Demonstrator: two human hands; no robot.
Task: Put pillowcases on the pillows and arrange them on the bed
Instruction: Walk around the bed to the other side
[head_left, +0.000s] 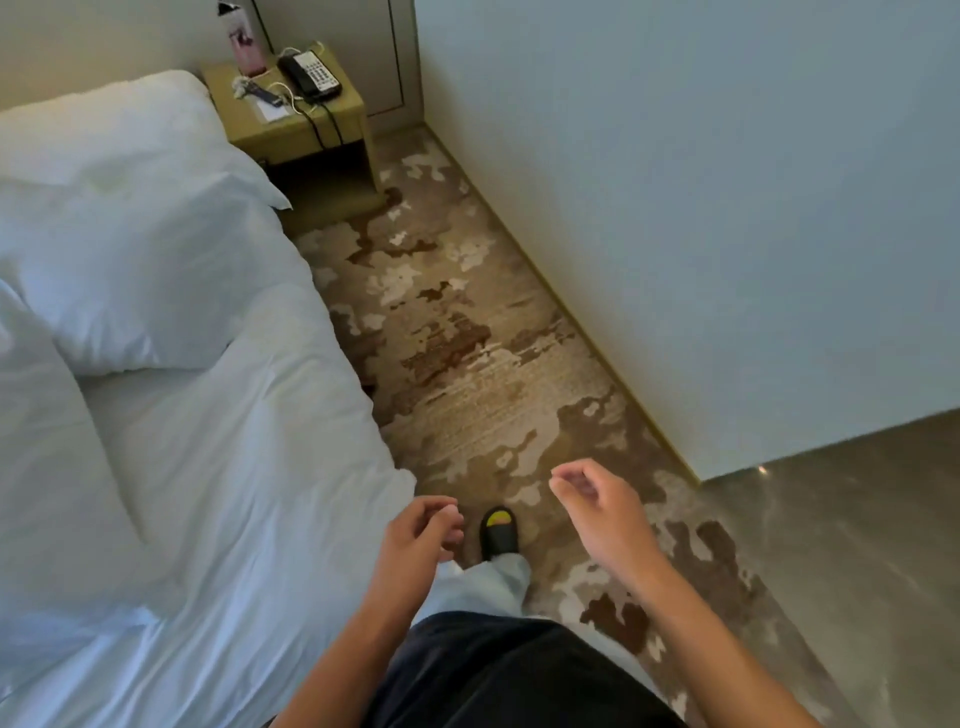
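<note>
a white pillow (140, 249) lies on the bed (249, 467) near its head end, one corner poking over the mattress edge toward the nightstand (291, 130). part of a second pillow (47, 441) shows at the left edge, beside the first. rumpled white sheets cover the bed. the left hand (421, 530) hangs just past the bed's edge, its grip empty, fingers loosely curled. the right hand (597, 499) hovers over the patterned carpet (467, 338), also empty and half open. a black slipper (500, 530) shows between the hands. a telephone (310, 74) sits on the nightstand.
</note>
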